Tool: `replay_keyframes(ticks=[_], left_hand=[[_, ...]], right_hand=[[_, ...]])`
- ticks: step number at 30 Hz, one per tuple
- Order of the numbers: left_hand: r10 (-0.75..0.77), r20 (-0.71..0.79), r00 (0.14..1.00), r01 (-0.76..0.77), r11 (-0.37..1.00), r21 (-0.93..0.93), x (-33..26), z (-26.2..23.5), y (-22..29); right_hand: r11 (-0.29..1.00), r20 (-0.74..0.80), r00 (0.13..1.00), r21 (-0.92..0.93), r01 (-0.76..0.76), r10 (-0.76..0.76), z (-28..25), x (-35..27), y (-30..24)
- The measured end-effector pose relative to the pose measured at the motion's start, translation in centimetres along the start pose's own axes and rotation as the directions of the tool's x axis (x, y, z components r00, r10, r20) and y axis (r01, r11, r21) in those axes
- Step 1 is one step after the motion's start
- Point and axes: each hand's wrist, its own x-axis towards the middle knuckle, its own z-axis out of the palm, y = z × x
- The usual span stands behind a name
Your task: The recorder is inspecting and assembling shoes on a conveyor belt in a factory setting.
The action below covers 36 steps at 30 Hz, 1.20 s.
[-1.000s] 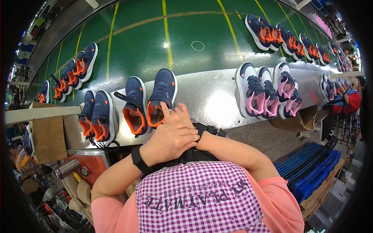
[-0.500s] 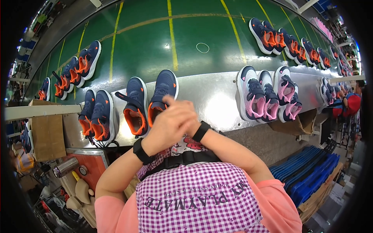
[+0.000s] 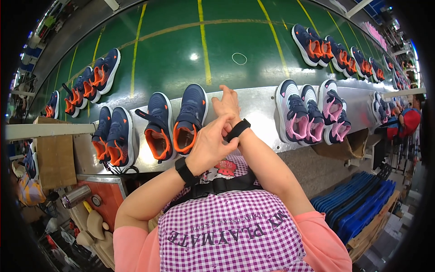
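Note:
My right hand [image 3: 226,103] is stretched out flat, fingers apart, holding nothing. It lies on the metal ledge [image 3: 258,113] right beside a navy shoe with an orange lining [image 3: 190,119]. My left hand [image 3: 209,144] reaches across and curls its fingers on the black wristband [image 3: 238,129] of my right wrist. A second black band [image 3: 185,170] sits on my left wrist. Another navy and orange shoe [image 3: 156,129] lies left of the first one.
Two more navy shoes [image 3: 113,136] lie further left, and pink and white shoes [image 3: 312,113] to the right on the ledge. More navy pairs [image 3: 93,79] ride the green belt [image 3: 181,50]. Blue trays [image 3: 358,204] are stacked lower right; a cardboard box [image 3: 54,154] stands left.
Both hands have risen from near my chest toward the shoes. The right hand has straightened out past the left, which now rests on the right wristband.

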Motion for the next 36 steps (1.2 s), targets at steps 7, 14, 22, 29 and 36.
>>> replay_keyframes(ticks=[7,14,22,29,36], left_hand=[[-0.156,0.172,0.973,0.199,0.942,-0.270,1.2,-1.1,-1.5],[-0.217,0.099,0.971,0.237,0.841,-0.487,0.9,-0.6,-2.7],[-0.023,0.125,0.992,0.041,0.989,-0.142,0.8,-1.1,-1.2],[-0.129,-0.099,0.987,0.071,0.890,-0.450,2.8,-3.2,-3.5],[-0.185,-0.548,0.816,0.074,0.973,-0.219,5.2,-5.0,-5.2]], right_hand=[[0.985,0.084,0.988,-0.109,0.136,-0.128,0.1,-0.4,1.8],[0.734,0.149,0.899,-0.530,0.425,-0.412,1.3,-2.1,3.4],[0.947,-0.064,0.945,-0.039,0.318,-0.320,0.2,0.2,0.7],[0.579,0.317,0.948,0.770,-0.269,0.018,-2.7,-1.7,0.9],[0.659,0.072,0.748,0.535,0.529,-0.659,-3.6,-9.9,-3.7]])
